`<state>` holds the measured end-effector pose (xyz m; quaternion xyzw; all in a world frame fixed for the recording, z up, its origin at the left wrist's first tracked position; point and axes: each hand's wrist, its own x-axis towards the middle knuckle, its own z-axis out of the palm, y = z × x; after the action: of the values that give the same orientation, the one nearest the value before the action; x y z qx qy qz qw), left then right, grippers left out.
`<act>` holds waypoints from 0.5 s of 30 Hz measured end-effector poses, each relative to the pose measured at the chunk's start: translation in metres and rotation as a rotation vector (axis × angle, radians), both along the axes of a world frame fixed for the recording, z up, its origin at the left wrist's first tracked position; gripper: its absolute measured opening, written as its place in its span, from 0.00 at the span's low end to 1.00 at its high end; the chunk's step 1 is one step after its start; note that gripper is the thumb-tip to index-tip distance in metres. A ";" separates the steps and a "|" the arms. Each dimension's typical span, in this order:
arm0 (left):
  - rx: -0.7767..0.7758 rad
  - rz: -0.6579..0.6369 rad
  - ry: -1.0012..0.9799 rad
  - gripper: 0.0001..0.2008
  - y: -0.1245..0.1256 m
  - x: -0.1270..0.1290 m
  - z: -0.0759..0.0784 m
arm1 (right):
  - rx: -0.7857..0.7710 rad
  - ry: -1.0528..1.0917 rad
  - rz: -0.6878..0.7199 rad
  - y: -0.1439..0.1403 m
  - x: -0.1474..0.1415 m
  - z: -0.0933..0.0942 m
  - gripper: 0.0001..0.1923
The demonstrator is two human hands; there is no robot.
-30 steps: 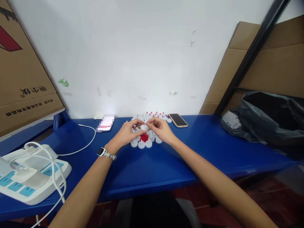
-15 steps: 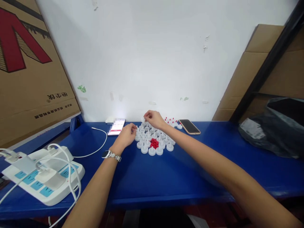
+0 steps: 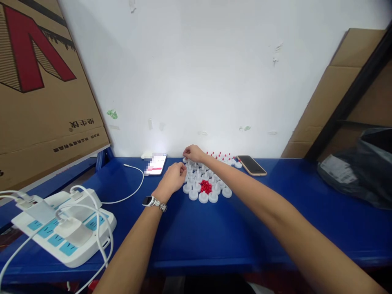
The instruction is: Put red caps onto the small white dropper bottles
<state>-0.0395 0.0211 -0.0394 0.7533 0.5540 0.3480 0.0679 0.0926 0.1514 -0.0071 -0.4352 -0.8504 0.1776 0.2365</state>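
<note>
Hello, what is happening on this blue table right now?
A person works with both hands on a cluster of small white plastic caps on a blue table. The right hand reaches to the far side of the cluster, fingertips at a cap near the wall. The left hand, with a wristwatch, rests at the cluster's left edge. A small heap of red pieces lies among the caps. Two phones and a power strip lie nearby.

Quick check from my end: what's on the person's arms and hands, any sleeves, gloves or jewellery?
Both forearms are bare, with no sleeves in view and no gloves. The left hand has a wristwatch at the wrist: dark rectangular face, silvery metal link band. The right hand and its wrist show nothing worn.
</note>
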 end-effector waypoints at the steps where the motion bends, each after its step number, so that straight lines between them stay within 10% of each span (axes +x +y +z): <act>1: 0.000 -0.001 -0.001 0.06 0.000 0.000 0.000 | 0.003 0.004 0.002 0.000 -0.001 -0.001 0.11; 9: 0.019 0.012 0.024 0.08 -0.002 0.002 0.001 | 0.039 -0.008 -0.006 -0.002 0.000 0.003 0.10; 15: 0.117 -0.026 -0.032 0.10 -0.005 0.014 0.006 | 0.154 0.047 -0.184 -0.022 0.063 0.004 0.13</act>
<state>-0.0259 0.0159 -0.0334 0.7575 0.5216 0.3909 0.0370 0.1553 0.1296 -0.0027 -0.4878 -0.8122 0.0993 0.3043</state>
